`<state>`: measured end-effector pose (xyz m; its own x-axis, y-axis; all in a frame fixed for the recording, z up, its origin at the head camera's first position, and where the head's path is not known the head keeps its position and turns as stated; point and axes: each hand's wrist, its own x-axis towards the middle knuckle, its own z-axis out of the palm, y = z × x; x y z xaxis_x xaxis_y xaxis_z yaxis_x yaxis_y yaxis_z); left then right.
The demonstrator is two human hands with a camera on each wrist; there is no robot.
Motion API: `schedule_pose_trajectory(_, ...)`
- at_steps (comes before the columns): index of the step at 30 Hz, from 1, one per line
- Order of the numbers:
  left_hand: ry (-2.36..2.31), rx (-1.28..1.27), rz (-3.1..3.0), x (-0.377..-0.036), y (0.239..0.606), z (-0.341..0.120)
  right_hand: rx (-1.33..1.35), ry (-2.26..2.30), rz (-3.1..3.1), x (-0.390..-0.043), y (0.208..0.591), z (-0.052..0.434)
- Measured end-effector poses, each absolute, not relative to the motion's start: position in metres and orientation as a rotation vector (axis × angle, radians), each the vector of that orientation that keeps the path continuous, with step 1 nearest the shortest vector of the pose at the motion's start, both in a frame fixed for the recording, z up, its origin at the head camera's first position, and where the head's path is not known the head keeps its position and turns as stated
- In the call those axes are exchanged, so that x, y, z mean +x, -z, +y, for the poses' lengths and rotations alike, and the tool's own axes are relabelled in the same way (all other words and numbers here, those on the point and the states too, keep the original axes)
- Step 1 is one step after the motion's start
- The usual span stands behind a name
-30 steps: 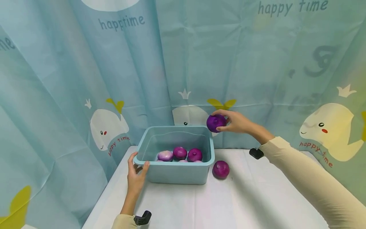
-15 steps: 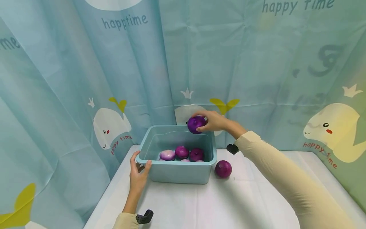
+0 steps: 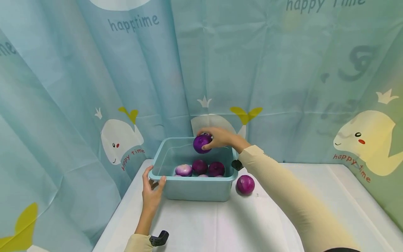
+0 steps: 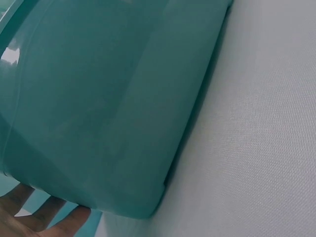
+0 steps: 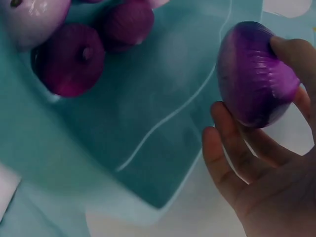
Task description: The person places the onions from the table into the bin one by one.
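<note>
A light blue plastic bin [image 3: 196,190] stands on the white table with several purple onions [image 3: 200,167] inside, one of them paler [image 5: 37,22]. At its front left corner my left hand [image 3: 151,196] grips the rim, thumb in front and fingers around the side; those fingers [image 4: 74,222] show under the rim in the left wrist view. My right hand [image 3: 218,137] holds a dark purple onion [image 3: 202,144] over the back part of the bin, between thumb and fingers. In the right wrist view this onion [image 5: 256,74] looks smooth and shiny.
Another purple onion [image 3: 245,184] lies on the white table [image 3: 195,227] just right of the bin. Behind the table hangs a blue curtain [image 3: 220,63] printed with whales, close to the bin's back edge.
My right hand has carried the dark purple onion leftward and a little down, from beyond the bin's right edge to above its inside. The left hand keeps its grip on the rim.
</note>
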<state>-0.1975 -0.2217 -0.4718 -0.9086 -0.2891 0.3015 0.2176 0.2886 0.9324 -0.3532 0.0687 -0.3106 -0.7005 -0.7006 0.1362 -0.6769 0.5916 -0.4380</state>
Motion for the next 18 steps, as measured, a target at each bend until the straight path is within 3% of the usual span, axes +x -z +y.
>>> schedule_pose_trajectory(18, 1.68, 0.079, -2.13, -0.196, 0.472, -0.22, -1.089, 0.656, 2.683, -0.354, 0.327, 0.038)
